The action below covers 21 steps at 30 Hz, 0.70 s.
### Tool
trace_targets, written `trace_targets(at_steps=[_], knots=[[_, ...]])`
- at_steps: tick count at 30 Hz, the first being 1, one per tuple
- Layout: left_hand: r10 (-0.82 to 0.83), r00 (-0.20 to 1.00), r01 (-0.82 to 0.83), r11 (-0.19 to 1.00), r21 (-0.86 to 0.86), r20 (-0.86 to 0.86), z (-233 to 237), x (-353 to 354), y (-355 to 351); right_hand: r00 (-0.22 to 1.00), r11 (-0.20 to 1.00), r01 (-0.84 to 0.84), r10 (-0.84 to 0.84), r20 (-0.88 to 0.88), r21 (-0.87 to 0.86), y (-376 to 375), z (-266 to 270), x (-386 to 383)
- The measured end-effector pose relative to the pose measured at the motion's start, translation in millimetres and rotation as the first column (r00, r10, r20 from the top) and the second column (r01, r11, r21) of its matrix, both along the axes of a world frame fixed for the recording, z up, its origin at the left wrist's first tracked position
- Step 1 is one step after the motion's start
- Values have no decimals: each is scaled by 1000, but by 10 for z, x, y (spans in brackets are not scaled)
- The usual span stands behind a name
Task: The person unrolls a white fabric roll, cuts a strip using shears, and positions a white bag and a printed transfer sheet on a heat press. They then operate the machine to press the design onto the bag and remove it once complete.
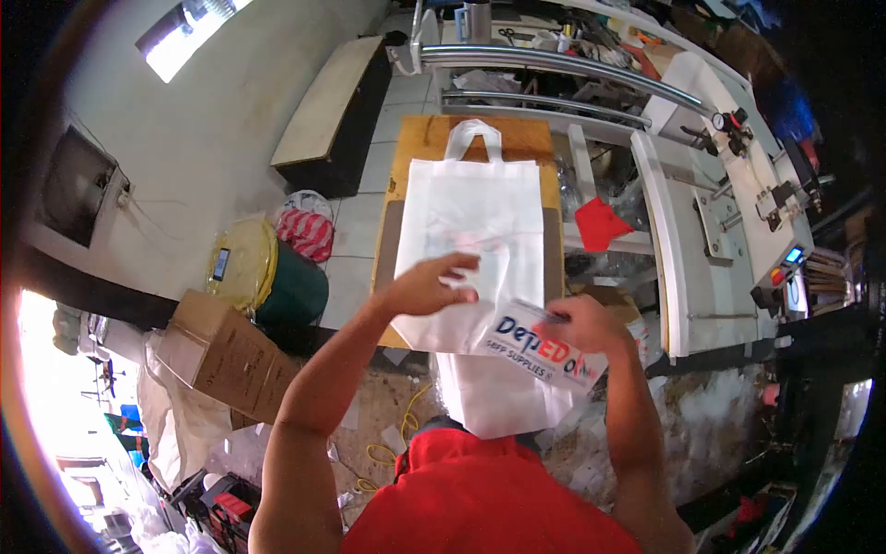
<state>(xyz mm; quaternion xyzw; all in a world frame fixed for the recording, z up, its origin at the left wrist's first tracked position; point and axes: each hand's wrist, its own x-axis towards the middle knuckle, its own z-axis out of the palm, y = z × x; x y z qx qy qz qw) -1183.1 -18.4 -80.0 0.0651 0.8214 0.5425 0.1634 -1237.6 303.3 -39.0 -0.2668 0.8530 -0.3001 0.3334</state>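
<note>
Clasps printed bag (540, 349) in right hand (591, 323); lays left hand (425, 286), fingers loose, on white bag (480, 212). Likely light, floppy: take an edge.

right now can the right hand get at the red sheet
Probably yes: the red sheet lies open just past the right hand, though that hand grips the printed bag.

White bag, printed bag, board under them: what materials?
White bag: probably non-woven fabric, matte, limp, faintly see-through. Printed bag in the right hand: seemingly the same fabric, folds softly. Board: wood or plywood, bare tan, unglossy.
</note>
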Motion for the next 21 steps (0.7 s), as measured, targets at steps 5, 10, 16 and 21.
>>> trace_targets(at_steps=[5, 10, 16, 21], knots=[[15, 999, -19, 997, 78, 47, -452, 137, -147, 988, 985, -144, 148, -35, 96, -980, 29, -368], [428, 890, -451, 879, -156, -159, -611, -226, -512, 480, 922, -43, -318, -818, -384, -1178, -264, -524], [519, 843, -537, 803, -258, -138, -786, -582, -705, 524, 930, 89, -348, -777, -356, -1109, -1121, -442], [572, 796, -604, 729, -323, -197, -744, -528, -612, 507, 962, 125, -274, -817, -244, -1204, -1379, -434]])
